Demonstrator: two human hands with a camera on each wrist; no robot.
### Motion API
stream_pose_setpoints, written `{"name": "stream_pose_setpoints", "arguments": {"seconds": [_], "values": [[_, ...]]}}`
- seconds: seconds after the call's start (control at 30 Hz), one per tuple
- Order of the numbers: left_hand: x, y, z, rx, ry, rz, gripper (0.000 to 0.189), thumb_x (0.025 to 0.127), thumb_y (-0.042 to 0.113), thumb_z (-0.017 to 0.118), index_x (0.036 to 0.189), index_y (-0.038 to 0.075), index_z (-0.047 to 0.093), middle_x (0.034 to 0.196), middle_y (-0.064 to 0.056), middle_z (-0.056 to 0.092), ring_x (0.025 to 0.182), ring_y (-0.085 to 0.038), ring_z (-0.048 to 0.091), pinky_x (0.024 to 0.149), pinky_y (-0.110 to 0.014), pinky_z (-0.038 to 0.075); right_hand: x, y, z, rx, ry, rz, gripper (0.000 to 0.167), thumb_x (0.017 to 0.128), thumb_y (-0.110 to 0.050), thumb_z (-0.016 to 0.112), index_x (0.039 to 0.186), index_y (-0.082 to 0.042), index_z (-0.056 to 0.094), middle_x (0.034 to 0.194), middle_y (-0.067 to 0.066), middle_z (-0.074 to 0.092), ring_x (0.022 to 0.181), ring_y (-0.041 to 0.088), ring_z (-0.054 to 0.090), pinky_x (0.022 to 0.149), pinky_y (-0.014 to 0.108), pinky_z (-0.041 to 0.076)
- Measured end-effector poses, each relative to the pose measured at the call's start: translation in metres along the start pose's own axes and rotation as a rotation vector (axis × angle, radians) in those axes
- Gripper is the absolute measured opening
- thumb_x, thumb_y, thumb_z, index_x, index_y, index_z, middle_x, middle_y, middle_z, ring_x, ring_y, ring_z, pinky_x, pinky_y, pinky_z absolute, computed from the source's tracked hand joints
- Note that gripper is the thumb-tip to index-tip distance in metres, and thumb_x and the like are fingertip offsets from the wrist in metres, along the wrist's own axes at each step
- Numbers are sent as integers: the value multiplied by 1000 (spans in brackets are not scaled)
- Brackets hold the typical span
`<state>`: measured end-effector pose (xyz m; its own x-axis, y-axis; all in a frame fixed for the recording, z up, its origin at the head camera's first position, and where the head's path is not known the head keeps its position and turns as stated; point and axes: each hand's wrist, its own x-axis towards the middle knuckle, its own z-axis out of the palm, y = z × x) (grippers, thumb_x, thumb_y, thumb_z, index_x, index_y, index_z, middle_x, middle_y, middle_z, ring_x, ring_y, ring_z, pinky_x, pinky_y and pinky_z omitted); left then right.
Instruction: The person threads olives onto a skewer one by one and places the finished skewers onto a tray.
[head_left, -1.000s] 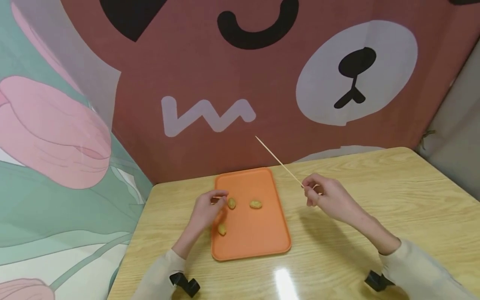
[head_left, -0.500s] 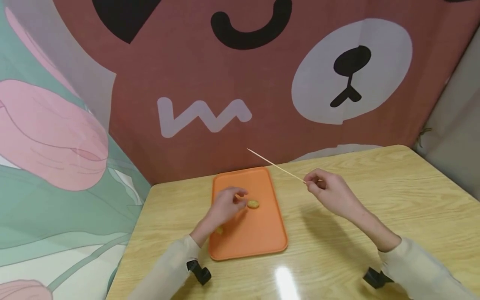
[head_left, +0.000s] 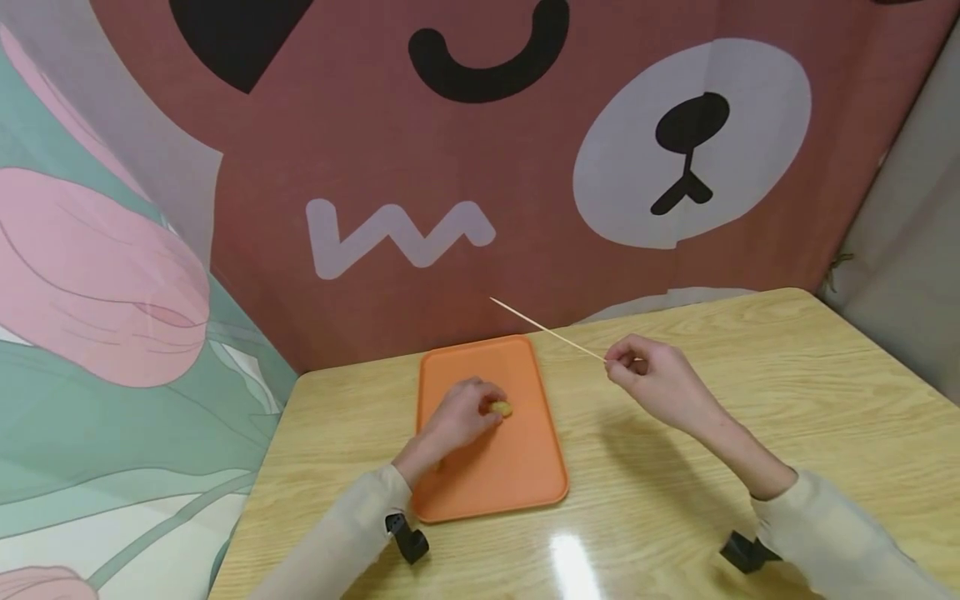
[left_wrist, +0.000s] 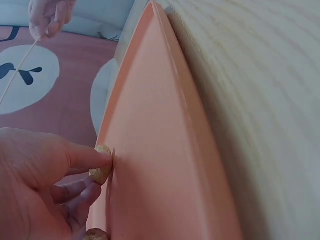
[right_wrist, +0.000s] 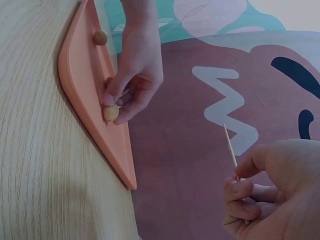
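My left hand (head_left: 459, 414) is over the orange tray (head_left: 517, 479), pinching a small yellow-brown oval piece of food (head_left: 502, 408) between thumb and fingers. In the left wrist view this oval piece (left_wrist: 101, 170) sits at the fingertips, close against the tray's surface. Off to the right, my right hand (head_left: 663, 379) holds a thin wooden skewer (head_left: 546, 328) in the air. Its pointed end slants up and left, and nothing is threaded on the visible length. Another oval piece (right_wrist: 100, 38) lies on the tray in the right wrist view; a further one (right_wrist: 107, 81) is partly hidden behind the left hand.
The tray rests on a light wood-grain table (head_left: 675, 467). A printed cloth wall (head_left: 390, 308) with a bear's face stands along the table's back edge. Each sleeve carries a black strap mount (head_left: 408, 540) near the cuff.
My left hand has moved right, from beside the left-hand piece to the one further right, and now pinches it. The right hand still grips the skewer, whose tip has dipped and swung left.
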<state>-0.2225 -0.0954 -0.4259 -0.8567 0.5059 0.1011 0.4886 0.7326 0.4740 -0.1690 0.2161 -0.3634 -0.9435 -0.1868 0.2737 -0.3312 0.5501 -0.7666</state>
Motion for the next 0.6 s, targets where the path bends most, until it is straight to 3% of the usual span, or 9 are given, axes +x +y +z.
{"name": "stream_pose_setpoints", "arguments": {"seconds": [0.23,0.6], "values": [[-2,0,-6,-35,13,-9,23,93,13,77,116,7,75,103,-3,66,90,-20,61,78,-34,52,0,-4,-1,-3,3,-3,9,101,-9,60,102,-7,69,89,3,66,78,20,61,65,30,49],[-17,-3,-22,-208,177,39,26,93,14,77,119,8,75,109,-3,69,93,-22,65,79,-42,56,-2,-2,-2,-14,39,-47,10,101,-9,60,100,-10,70,88,4,67,78,21,63,65,31,50]]}}
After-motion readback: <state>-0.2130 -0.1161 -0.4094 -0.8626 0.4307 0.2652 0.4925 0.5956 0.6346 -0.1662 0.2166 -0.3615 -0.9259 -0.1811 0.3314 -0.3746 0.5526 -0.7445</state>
